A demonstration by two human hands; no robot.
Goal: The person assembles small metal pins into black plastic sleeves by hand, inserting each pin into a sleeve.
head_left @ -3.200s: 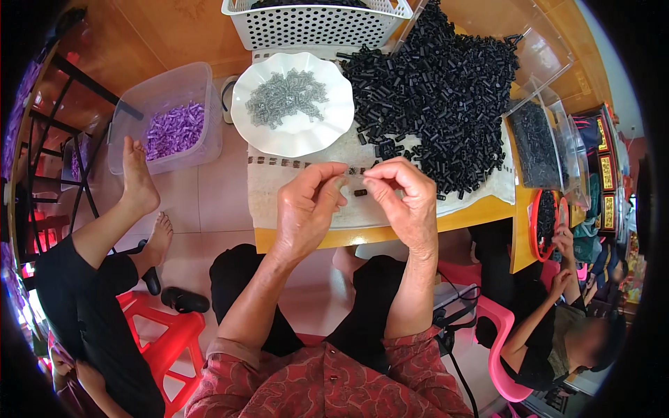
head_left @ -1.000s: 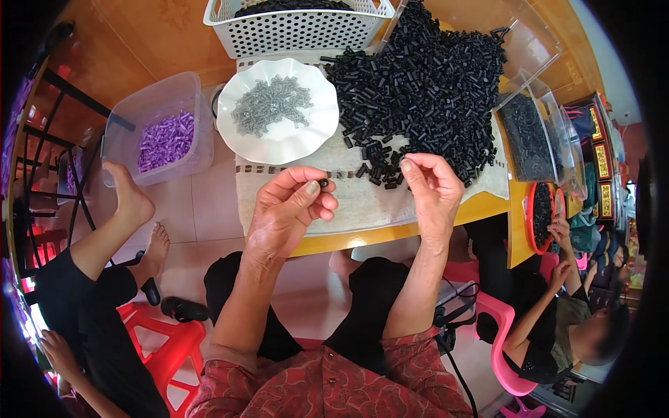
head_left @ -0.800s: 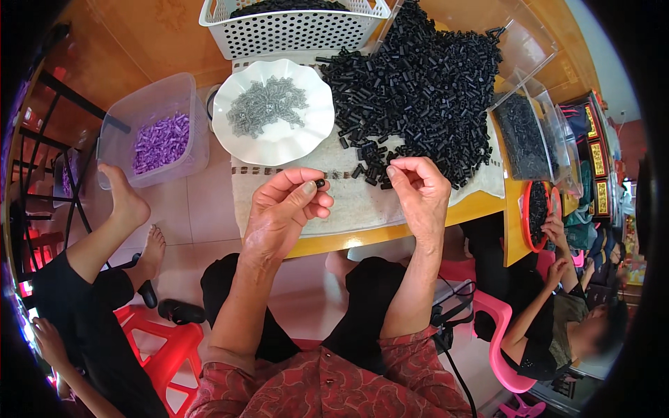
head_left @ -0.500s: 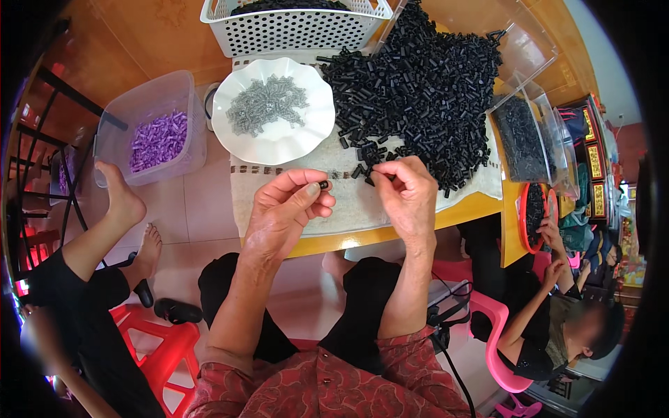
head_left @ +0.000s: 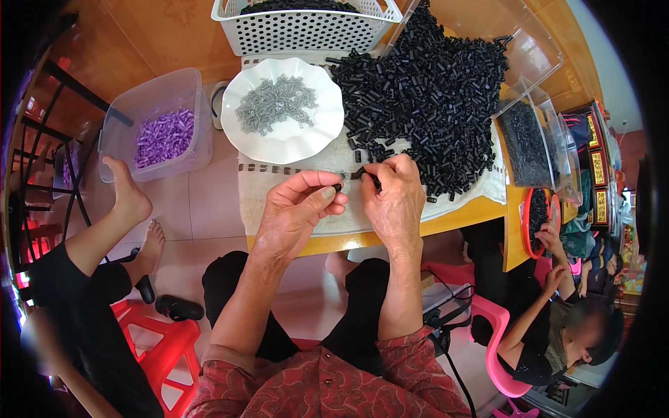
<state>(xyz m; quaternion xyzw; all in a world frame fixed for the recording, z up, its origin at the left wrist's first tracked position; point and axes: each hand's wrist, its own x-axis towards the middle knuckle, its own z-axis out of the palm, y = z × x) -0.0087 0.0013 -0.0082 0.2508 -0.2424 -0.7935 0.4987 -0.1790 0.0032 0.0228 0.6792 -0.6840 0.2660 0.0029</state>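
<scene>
the left hand (head_left: 296,212) pinches a small black tube (head_left: 338,187) between thumb and forefinger, its end showing at the fingertips; just right, a second black tube (head_left: 358,173) pokes from the closed fingertips of the right hand (head_left: 394,198), near the black pile (head_left: 432,104).

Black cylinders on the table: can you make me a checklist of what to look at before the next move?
1. Left hand pinching a small black piece: ok.
2. Right hand gripping firmly: cannot tell, its grip is partly hidden.
3. Hands apart: ok, a gap shows between their fingertips.
4. Black cylinders all in one heap: not ok, a few lie loose.
5. Clear pieces inside the white scalloped plate: ok.
</scene>
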